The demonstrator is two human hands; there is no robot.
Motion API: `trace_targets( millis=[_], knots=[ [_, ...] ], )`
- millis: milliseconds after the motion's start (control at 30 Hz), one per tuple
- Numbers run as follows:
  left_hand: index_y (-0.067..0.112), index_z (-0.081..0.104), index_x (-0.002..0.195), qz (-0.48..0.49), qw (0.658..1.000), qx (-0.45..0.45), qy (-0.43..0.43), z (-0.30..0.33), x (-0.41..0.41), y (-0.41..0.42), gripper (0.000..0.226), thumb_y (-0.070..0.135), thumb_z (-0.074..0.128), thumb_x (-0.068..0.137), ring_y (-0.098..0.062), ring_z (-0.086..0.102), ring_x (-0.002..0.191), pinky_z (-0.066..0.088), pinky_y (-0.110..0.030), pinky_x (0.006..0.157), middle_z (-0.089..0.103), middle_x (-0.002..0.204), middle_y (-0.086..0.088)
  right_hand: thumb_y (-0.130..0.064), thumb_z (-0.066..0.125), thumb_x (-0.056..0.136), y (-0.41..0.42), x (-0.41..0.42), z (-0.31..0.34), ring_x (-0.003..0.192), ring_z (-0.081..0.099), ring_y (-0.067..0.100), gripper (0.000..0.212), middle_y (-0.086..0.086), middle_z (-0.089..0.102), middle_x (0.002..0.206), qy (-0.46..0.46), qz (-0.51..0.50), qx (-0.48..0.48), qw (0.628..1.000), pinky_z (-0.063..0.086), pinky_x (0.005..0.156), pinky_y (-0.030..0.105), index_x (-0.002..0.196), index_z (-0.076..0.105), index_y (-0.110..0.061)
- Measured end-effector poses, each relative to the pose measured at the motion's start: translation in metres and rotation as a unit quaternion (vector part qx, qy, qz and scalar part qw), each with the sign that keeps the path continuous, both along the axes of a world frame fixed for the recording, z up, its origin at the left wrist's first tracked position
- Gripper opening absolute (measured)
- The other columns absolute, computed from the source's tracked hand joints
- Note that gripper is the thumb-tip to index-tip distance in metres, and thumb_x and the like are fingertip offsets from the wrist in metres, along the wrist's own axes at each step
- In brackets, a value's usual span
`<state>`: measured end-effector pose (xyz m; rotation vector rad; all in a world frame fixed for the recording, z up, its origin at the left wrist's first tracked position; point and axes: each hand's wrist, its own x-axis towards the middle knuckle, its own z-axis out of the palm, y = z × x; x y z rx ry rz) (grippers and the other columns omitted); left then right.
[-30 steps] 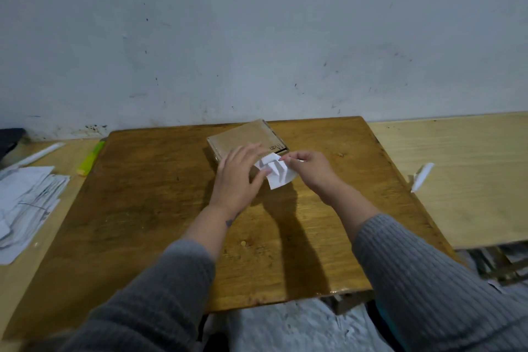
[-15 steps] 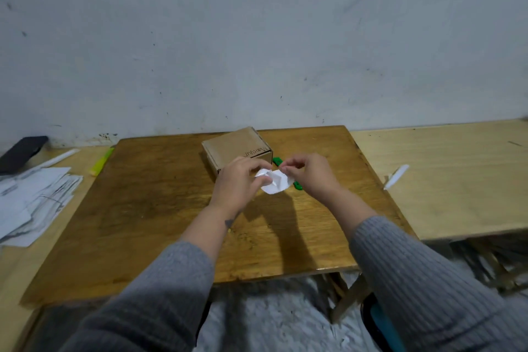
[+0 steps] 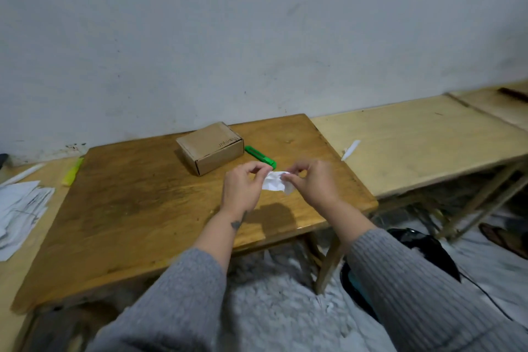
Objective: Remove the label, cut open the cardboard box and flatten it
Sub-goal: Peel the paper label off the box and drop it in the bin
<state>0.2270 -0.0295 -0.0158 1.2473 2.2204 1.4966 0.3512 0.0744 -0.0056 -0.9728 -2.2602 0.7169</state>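
Observation:
A small closed brown cardboard box [image 3: 211, 147] stands on the dark wooden table [image 3: 137, 208], toward its far side. A green box cutter [image 3: 260, 155] lies just right of the box. In front of them, above the table, my left hand [image 3: 243, 186] and my right hand [image 3: 310, 182] both pinch a crumpled white label [image 3: 275, 181] between them. The label is off the box and partly hidden by my fingers.
A yellow highlighter [image 3: 73, 171] lies at the table's left edge, beside a white pen [image 3: 23, 175] and a stack of papers [image 3: 20, 206]. A pale wooden bench [image 3: 423, 140] adjoins on the right, with a white paper strip [image 3: 351, 149]. A dark bin [image 3: 423, 248] stands below.
Both hands have drawn back from the box with the label and crumpled it smaller. The green cutter, hidden before, now shows. The camera view has swung to the right.

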Motion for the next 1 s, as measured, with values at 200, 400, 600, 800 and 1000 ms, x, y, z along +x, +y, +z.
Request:
trace_targets(
  millis=[200,400,600,800,1000],
  knots=[
    [0.041,0.068,0.103,-0.053,0.959,-0.180,0.212,-0.009,0.060,0.011,0.023,0.051,0.049,0.094,-0.016,0.034,0.122,0.023,-0.039,0.101,0.049,0.132,0.016,-0.029,0.075,0.079,-0.008,0.074,-0.010,0.076,0.058,0.016,0.013,-0.004,0.064,0.084,-0.074,-0.034,0.021,0.996,0.041,0.065,0.028,0.081,0.074,-0.017],
    [0.040,0.064,0.118,-0.177,0.950,-0.073,0.246,-0.005,0.123,0.052,0.028,0.032,0.061,0.091,-0.009,0.039,0.121,0.019,-0.026,0.088,0.059,0.124,0.021,-0.031,0.078,0.074,0.016,0.153,-0.001,0.083,0.053,0.012,0.012,-0.009,0.065,0.074,-0.060,-0.090,0.045,0.993,0.042,0.079,0.032,0.082,0.076,-0.022],
    [0.035,0.069,0.109,-0.231,0.930,-0.096,0.271,-0.007,0.195,0.121,0.023,0.044,0.059,0.091,-0.010,0.052,0.112,0.031,-0.033,0.092,0.068,0.108,0.014,-0.034,0.072,0.080,0.076,0.227,-0.012,0.083,0.062,0.020,0.015,0.002,0.071,0.081,-0.097,-0.104,0.058,0.988,0.042,0.065,0.028,0.087,0.076,-0.022],
    [0.032,0.073,0.098,-0.191,0.949,-0.112,0.225,-0.020,0.275,0.202,0.018,0.042,0.061,0.090,-0.015,0.056,0.103,0.029,-0.030,0.086,0.070,0.100,0.006,-0.020,0.064,0.083,0.142,0.302,-0.016,0.085,0.059,0.026,0.011,0.005,0.070,0.085,-0.129,-0.083,0.107,0.982,0.049,0.068,0.037,0.087,0.072,-0.013],
    [0.035,0.069,0.089,-0.152,0.950,-0.180,0.204,-0.031,0.339,0.250,0.013,0.037,0.056,0.092,-0.012,0.053,0.105,0.024,-0.032,0.098,0.061,0.091,0.010,-0.014,0.059,0.078,0.191,0.356,-0.031,0.081,0.051,0.019,0.010,-0.007,0.063,0.074,-0.147,-0.065,0.125,0.979,0.032,0.074,0.034,0.073,0.063,-0.022]
  ],
)
